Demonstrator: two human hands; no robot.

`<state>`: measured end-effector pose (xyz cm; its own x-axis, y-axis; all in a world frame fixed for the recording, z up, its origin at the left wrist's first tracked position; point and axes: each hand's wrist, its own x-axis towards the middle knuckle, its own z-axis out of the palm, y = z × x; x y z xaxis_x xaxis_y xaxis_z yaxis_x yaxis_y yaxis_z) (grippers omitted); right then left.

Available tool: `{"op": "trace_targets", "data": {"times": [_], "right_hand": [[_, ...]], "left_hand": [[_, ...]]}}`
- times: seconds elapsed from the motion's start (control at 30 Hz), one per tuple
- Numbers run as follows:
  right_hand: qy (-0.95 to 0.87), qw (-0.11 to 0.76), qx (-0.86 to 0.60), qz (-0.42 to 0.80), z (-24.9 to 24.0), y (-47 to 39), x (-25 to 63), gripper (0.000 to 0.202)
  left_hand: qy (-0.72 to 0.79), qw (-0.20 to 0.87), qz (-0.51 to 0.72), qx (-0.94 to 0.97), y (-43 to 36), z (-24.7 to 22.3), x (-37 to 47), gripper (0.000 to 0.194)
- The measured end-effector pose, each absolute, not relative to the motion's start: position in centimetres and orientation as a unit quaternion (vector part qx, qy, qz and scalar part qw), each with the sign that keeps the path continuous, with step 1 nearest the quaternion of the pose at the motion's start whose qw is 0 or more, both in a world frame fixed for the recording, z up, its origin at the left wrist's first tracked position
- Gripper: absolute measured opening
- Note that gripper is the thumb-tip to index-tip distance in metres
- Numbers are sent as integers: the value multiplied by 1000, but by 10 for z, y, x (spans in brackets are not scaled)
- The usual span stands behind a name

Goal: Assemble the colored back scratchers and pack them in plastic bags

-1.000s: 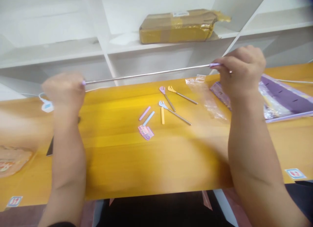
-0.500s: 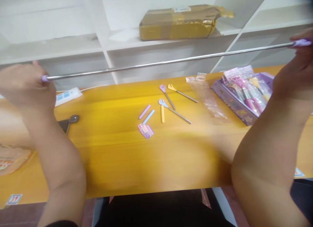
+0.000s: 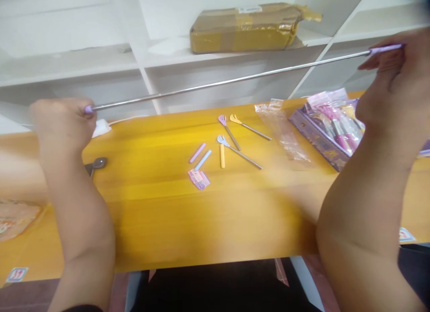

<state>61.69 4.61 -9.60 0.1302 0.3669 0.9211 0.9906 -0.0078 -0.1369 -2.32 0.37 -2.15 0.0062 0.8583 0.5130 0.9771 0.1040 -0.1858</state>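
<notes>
A telescopic back scratcher (image 3: 231, 81) is pulled out long, its thin metal rod stretched across the view above the table. My left hand (image 3: 65, 124) is closed in a fist around one purple end. At the other purple end, slightly higher, my right hand (image 3: 399, 74) pinches it between thumb and fingers. Below on the table lie a purple back scratcher (image 3: 229, 131), a yellow one (image 3: 250, 126) and a blue one (image 3: 239, 151), all collapsed. Purple (image 3: 197, 153), light blue (image 3: 203, 160) and yellow (image 3: 222, 156) handle sleeves lie beside them, near small printed cards (image 3: 199, 179).
A purple patterned box (image 3: 317, 139) at the right holds several bagged back scratchers. Clear plastic bags (image 3: 285, 133) lie beside it. A cardboard parcel (image 3: 245, 32) sits on the white shelf. A white power strip (image 3: 101, 128) is partly behind my left hand.
Both hands have moved inward, toward each other, and the extended rod between them looks shorter. My right hand has risen a little; the things on the table stay put.
</notes>
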Motion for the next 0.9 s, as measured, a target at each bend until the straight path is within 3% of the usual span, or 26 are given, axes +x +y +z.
{"op": "trace_targets", "data": {"times": [0.17, 0.37, 0.63, 0.9], "right_hand": [[-606, 431, -595, -304, -89, 54, 614, 64], [-559, 407, -664, -283, -95, 56, 616, 47], [-517, 377, -714, -283, -92, 68, 604, 47], [-653, 378, -594, -278, -89, 35, 555, 40]], "left_hand": [[-694, 217, -129, -674, 1, -21, -14, 31], [-699, 238, -127, -662, -5, -19, -12, 31], [-699, 288, -84, -649, -7, -21, -13, 33], [-719, 274, 3, -638, -2, -23, 17, 47]]}}
